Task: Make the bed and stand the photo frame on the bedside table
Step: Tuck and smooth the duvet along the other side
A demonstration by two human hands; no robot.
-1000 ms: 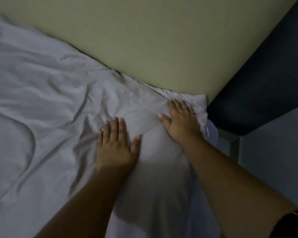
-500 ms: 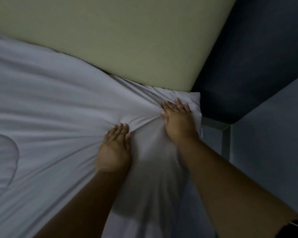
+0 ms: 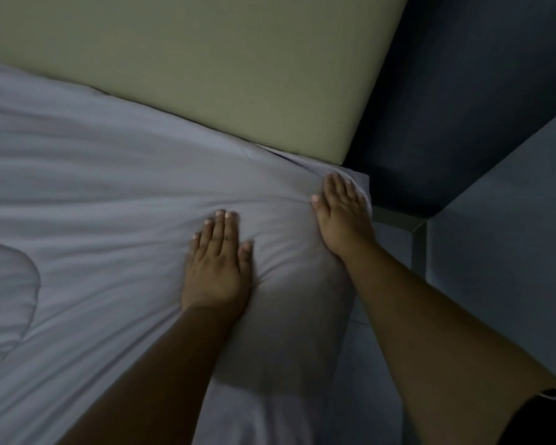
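The left hand (image 3: 217, 266) lies flat and open, palm down on the white sheet (image 3: 109, 194) just below the middle of the frame, its grip holding nothing; the right hand (image 3: 342, 216), right of centre, is also spread flat, its fingers (image 3: 337, 187) pressing the sheet's corner down where the bed meets the pale green headboard (image 3: 206, 69). Creases fan out leftward from between the two hands, so the step in hand looks like smoothing and seating this corner. To do it well, I judge the right hand should pin the corner while the left sweeps outward toward the left of the frame, along the creases and not across them, with steady light pressure so the cloth does not bunch again. The bed's edge runs down from the right hand toward the lower middle, and the sheet falls over it there; past it, at the right, stands a grey frame post (image 3: 418, 248) against a dark wall, leaving only a narrow gap for the right arm. Open room lies leftward over the bed. A rounded fold (image 3: 10, 284) remains at the left edge. The photo frame and the bedside bench are not in view
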